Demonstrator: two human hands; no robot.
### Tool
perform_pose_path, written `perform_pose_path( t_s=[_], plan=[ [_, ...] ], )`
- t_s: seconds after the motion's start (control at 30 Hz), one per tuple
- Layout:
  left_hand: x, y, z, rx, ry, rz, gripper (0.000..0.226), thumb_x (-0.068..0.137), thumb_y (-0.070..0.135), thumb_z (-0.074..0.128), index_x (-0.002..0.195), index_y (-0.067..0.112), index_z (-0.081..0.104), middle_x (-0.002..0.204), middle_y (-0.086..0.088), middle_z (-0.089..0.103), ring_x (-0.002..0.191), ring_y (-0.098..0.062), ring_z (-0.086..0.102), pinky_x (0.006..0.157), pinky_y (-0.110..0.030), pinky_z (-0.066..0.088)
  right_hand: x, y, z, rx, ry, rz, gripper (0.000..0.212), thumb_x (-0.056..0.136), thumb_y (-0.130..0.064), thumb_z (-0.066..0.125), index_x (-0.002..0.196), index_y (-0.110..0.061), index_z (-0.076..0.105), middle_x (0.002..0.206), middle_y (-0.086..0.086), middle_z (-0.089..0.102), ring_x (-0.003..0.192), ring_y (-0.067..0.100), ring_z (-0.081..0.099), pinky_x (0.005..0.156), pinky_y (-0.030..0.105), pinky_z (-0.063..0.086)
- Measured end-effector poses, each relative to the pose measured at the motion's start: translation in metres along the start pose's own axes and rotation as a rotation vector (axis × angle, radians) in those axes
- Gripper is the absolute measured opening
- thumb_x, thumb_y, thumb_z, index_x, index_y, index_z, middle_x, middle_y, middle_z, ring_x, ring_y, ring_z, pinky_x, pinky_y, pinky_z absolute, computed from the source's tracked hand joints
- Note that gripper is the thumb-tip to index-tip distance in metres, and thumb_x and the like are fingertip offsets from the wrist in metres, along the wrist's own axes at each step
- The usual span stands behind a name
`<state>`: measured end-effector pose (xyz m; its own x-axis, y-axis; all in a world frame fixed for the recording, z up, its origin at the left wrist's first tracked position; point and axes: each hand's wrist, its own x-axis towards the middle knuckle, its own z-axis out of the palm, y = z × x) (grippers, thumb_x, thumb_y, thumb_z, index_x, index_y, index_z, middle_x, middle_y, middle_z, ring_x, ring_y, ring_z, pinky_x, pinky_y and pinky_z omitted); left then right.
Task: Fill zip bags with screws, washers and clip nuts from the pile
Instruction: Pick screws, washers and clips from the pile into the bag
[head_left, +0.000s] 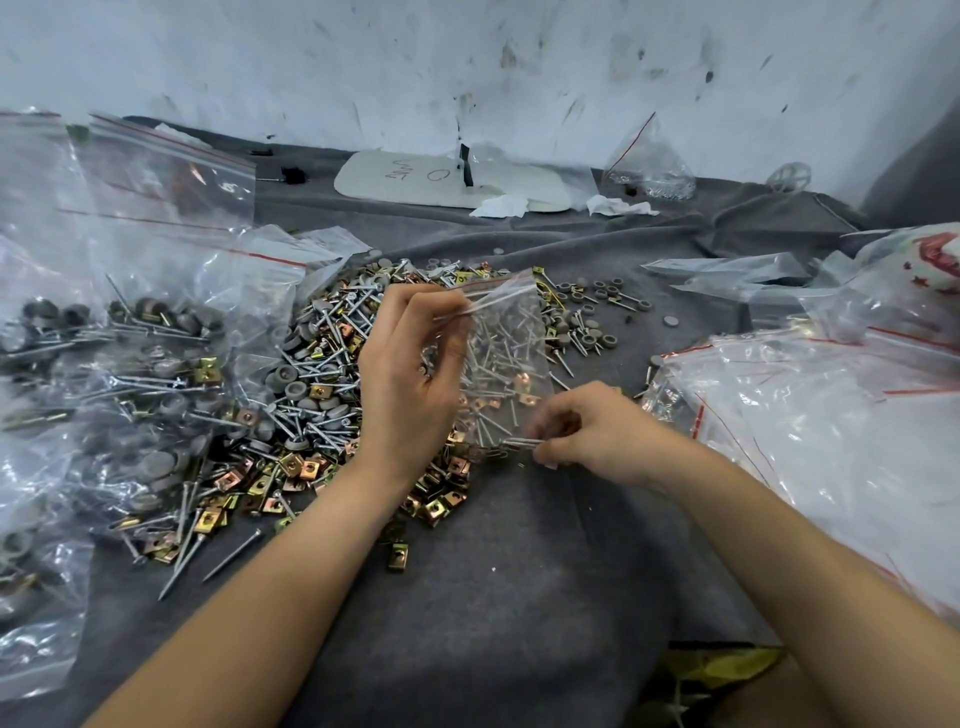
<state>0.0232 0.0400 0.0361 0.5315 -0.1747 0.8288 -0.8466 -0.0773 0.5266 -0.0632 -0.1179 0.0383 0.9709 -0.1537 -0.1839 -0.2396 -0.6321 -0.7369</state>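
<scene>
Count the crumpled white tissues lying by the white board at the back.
2. One tissue lies at the front edge of the white board; the other tissue lies on the grey cloth just right of it. More may be hidden.

the left grip (410, 379) pinches the red-striped mouth of a small clear zip bag (511, 343), holding it up over the pile (317, 374) of mixed silver, grey and brass hardware on the grey cloth surface (493, 571). the right grip (602, 434), blurred, seems to hold a few screws (519, 442) at the bag's lower edge. filled bags (130, 364) lie to the left, empty bags (810, 415) to the right.
</scene>
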Motion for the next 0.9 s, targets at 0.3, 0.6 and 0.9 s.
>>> perform_pose_path(
  t_s=[0.3, 0.6, 0.9],
  plan=[
    [0.002, -0.001, -0.002, -0.014, 0.013, -0.027, 0.008, 0.092, -0.001, 0.058, 0.099, -0.003, 0.060, 0.097, -0.004, 0.052, 0.086, -0.013, 0.053, 0.073, -0.023, 0.052, -0.005, -0.005, -0.003, 0.197, 0.000, 0.056, 0.011, 0.090, -0.008, 0.061, 0.080, -0.007, 0.064, 0.063, 0.001, 0.061, 0.050, 0.002, 0.058, 0.052, 0.015, 0.046],
    [0.003, -0.002, -0.001, -0.029, 0.012, -0.029, 0.007, 0.092, -0.001, 0.057, 0.098, -0.003, 0.060, 0.096, -0.004, 0.052, 0.084, -0.010, 0.052, 0.073, -0.017, 0.048, -0.003, 0.000, -0.018, 0.214, 0.102, 0.042, 0.031, 0.084, 0.009, 0.045, 0.083, -0.016, 0.065, 0.058, -0.006, 0.064, 0.056, 0.010, 0.056, 0.047, 0.017, 0.041],
    [0.000, -0.003, 0.000, -0.012, -0.033, 0.009, 0.012, 0.093, 0.008, 0.053, 0.096, -0.001, 0.060, 0.095, -0.001, 0.051, 0.084, -0.011, 0.051, 0.069, -0.032, 0.053, 0.011, 0.005, -0.001, -0.436, 0.080, -0.054, 0.036, 0.098, -0.018, 0.042, 0.116, -0.044, 0.059, 0.090, -0.003, 0.071, 0.075, 0.011, 0.063, 0.077, 0.031, 0.054]
  ],
)
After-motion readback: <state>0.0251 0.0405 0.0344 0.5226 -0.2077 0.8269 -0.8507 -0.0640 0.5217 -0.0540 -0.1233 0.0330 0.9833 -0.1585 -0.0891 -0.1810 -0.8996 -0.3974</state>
